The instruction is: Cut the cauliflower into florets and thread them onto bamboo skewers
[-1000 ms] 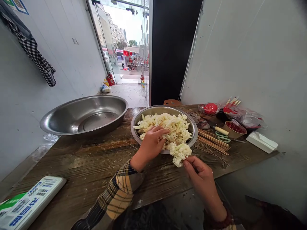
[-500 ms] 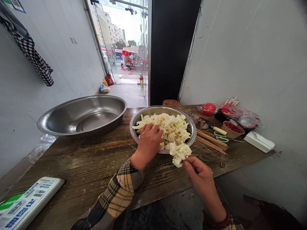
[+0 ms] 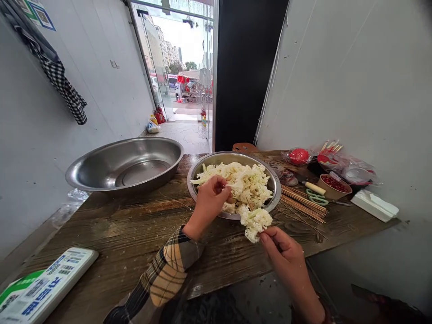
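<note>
Your left hand has risen off the heap, its grip now pinching one floret over the bowl. Your right hand still clasps the chunk at the near rim.

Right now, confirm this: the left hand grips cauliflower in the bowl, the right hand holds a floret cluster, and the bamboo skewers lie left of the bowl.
One error: the head view shows the bamboo skewers lying right of the bowl, not left. The left hand does grip cauliflower in the bowl, and the right hand holds a floret cluster.
</note>
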{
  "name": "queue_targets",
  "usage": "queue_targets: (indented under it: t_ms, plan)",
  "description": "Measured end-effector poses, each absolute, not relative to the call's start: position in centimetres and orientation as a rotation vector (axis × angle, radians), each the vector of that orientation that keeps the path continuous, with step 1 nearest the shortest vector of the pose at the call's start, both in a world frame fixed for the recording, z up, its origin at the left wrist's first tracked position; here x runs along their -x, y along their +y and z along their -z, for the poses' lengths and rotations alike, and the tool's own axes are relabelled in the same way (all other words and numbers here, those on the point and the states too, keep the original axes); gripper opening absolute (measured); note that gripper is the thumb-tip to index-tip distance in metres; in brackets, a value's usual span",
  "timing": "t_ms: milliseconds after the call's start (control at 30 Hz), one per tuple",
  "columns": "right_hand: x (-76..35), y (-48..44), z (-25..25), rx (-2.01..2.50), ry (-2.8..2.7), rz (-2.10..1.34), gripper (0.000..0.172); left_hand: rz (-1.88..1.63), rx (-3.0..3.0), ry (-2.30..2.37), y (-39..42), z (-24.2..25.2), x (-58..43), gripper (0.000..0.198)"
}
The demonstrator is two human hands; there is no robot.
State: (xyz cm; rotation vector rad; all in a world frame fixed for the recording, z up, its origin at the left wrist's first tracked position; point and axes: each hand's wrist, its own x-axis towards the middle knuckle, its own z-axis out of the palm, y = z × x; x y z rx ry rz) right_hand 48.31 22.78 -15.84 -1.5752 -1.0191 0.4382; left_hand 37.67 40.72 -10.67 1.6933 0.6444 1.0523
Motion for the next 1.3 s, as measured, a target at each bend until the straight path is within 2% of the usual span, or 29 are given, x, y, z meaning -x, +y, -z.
queue_targets:
  t_ms: [133,300,1300]
  plan:
    - [-48.2,22.8,15.9,1.603,-1.130,-0.361,0.026,-0.877,-1.257,0.515,39.9,10.4,-37.8,0.022]
    - [-48.1,23.2,15.9,1.608,-1.171,-0.348,0.026,-0.860,-1.096,0.506,39.0,10.1,-38.0,0.025]
    - [-48.4,23.2,15.8,1.610,-1.029,-0.462,0.030,-0.887,-1.348,0.493,38.4,10.2,-38.3,0.013]
